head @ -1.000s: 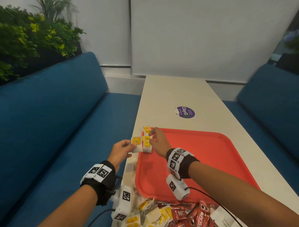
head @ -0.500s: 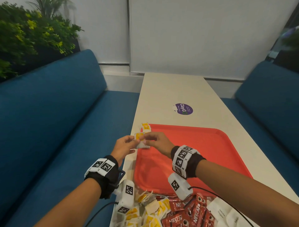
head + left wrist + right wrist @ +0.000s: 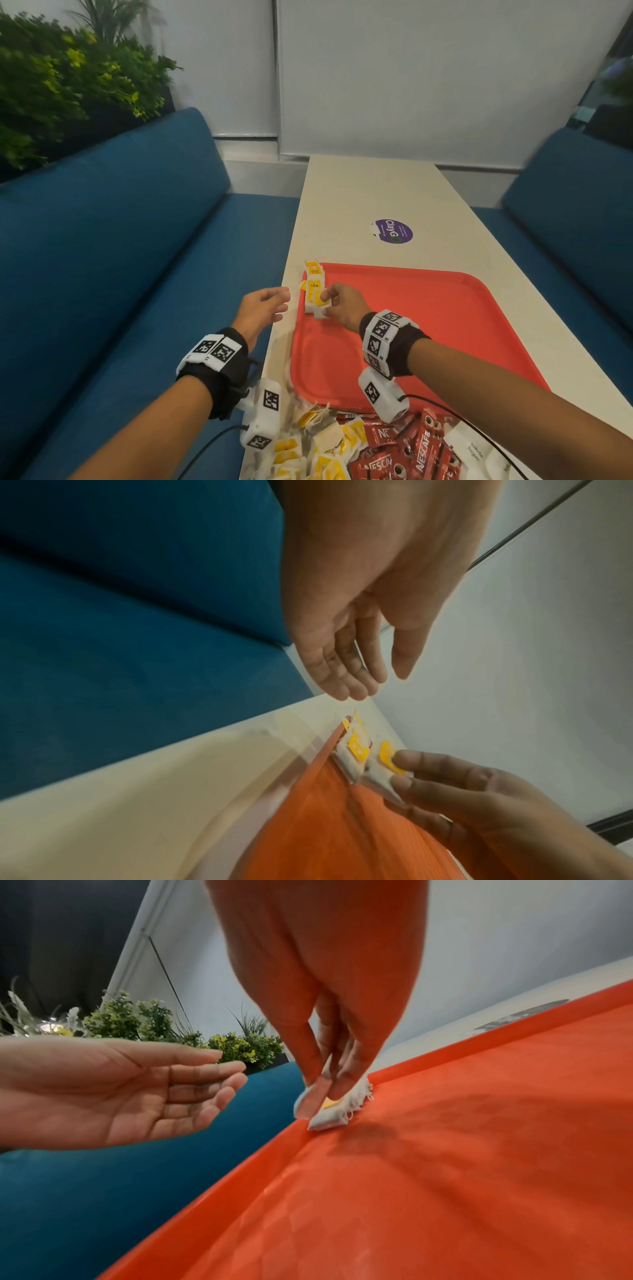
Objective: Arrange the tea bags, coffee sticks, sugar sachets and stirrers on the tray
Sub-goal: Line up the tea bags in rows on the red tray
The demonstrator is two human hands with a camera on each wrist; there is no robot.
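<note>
- The right hand (image 3: pixel 342 306) pinches a tea bag (image 3: pixel 321 306) between thumb and fingertips (image 3: pixel 342 1088), low against the red tray (image 3: pixel 445 325) at its far left corner.
- That bag touches a short row of tea bags (image 3: pixel 313 282) lying along the tray's left rim.
- The left hand (image 3: pixel 262 308) hovers just beside the tray over the table edge (image 3: pixel 342 205), fingers (image 3: pixel 342 680) relaxed and spread, holding nothing.
- On the table's near end lie loose tea bags (image 3: pixel 322 448), red Nescafe coffee sticks (image 3: pixel 407 452) and white sugar sachets (image 3: pixel 476 452), off the tray.
</note>
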